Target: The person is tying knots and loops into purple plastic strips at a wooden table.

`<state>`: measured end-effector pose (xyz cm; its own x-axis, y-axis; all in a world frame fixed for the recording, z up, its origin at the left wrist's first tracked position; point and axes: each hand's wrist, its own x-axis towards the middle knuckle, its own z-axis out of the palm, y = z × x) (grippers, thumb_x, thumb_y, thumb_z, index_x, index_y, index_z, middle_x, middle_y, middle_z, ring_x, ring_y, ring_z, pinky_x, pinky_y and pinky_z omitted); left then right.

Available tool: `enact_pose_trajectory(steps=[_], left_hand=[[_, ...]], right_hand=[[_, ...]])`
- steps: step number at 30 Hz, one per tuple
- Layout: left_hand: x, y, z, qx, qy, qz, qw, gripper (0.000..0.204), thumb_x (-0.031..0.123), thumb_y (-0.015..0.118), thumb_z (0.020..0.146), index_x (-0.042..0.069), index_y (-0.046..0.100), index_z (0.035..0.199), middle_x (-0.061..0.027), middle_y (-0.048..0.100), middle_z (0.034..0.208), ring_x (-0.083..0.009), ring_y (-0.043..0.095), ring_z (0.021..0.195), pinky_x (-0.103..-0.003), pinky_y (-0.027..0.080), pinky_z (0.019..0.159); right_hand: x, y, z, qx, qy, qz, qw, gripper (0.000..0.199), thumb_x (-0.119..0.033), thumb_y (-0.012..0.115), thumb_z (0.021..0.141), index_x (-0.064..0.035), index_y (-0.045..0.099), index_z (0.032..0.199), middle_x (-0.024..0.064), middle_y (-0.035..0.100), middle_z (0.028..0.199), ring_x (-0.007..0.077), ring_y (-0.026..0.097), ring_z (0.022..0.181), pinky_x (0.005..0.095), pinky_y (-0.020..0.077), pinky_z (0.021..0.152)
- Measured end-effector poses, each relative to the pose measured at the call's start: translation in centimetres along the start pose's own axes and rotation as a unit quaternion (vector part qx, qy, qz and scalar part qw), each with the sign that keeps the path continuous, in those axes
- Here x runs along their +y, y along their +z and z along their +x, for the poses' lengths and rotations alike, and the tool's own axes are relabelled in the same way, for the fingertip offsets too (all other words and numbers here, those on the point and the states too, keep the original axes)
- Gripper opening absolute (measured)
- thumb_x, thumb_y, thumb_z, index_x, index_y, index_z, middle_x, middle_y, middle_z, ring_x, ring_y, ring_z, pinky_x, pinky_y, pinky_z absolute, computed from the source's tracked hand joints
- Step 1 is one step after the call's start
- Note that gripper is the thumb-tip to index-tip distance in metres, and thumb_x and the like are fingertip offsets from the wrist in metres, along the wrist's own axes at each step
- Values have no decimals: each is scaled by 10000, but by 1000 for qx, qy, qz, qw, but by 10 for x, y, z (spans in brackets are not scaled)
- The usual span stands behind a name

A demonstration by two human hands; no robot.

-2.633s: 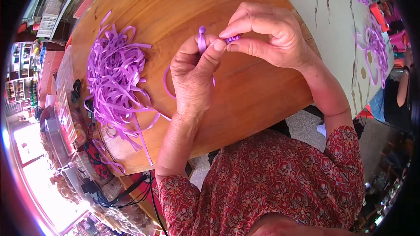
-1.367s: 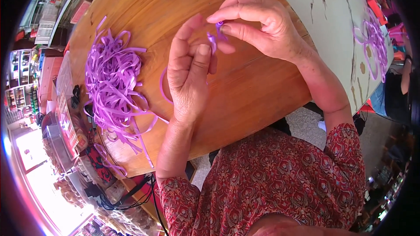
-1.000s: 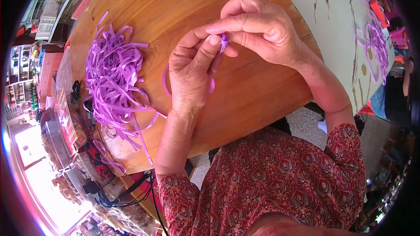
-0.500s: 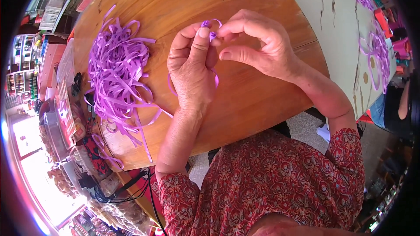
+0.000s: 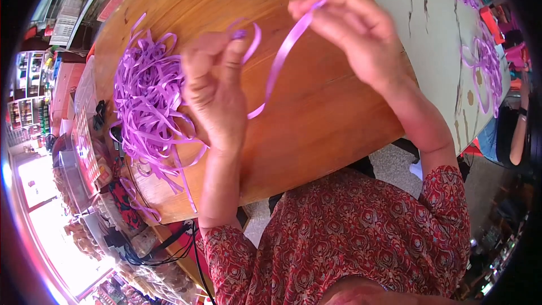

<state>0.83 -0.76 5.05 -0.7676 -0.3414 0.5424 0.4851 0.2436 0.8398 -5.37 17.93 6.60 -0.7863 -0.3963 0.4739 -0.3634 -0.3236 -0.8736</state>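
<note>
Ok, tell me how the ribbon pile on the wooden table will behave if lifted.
The pile is probably floppy: its strips loop and bend freely. It would likely tangle and trail a few, since they cross one another and some stick out at its edges. It looks light for its bulk, being thin strips in loose loops.

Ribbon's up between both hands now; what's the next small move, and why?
Probably ease the right hand slightly away from the left hand: the ribbon strip in its fingers bows in a slack curve that passes behind the left hand, whose thumb and fingers pinch a small purple bundle.
</note>
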Motion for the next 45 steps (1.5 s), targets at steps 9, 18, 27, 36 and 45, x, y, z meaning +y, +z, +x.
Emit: enact_pose_trajectory(steps=[9,18,27,36,45], left_hand=[[32,4,9,11,-94,-158,983,93,53,523,920,42,572,998,-78,594,945,-126,570,705,-214,437,627],[35,24,-16,-11,-319,-316,894,192,19,634,843,60,597,1027,41,571,833,-25,460,650,-155,357,542],[27,17,-20,-80,-346,-277,893,257,-10,655,814,53,643,1063,32,613,900,-26,533,764,-142,436,637],[11,14,-18,-124,-167,-117,971,236,-23,676,780,51,684,1004,0,617,872,-74,541,815,-207,450,739],[8,14,-18,-149,-214,-119,958,194,-41,689,763,46,671,935,18,593,885,-64,527,787,-195,439,730]], right_hand=[[-10,-46,12,80,-90,-13,993,218,-17,488,916,30,584,1106,108,626,1061,144,602,905,262,490,793],[-9,5,-2,-91,-134,-282,946,365,12,640,812,-24,591,1172,40,626,842,93,585,746,204,463,626],[-15,9,-6,-100,-61,-222,968,473,30,637,806,-18,516,1261,28,625,839,78,584,750,209,487,674],[-16,0,-7,-133,60,-128,981,577,50,614,805,-27,414,1342,23,615,803,68,565,769,212,457,752],[-10,0,-7,-144,52,-223,963,580,66,632,768,-62,468,1309,19,602,740,83,577,724,229,465,733]])
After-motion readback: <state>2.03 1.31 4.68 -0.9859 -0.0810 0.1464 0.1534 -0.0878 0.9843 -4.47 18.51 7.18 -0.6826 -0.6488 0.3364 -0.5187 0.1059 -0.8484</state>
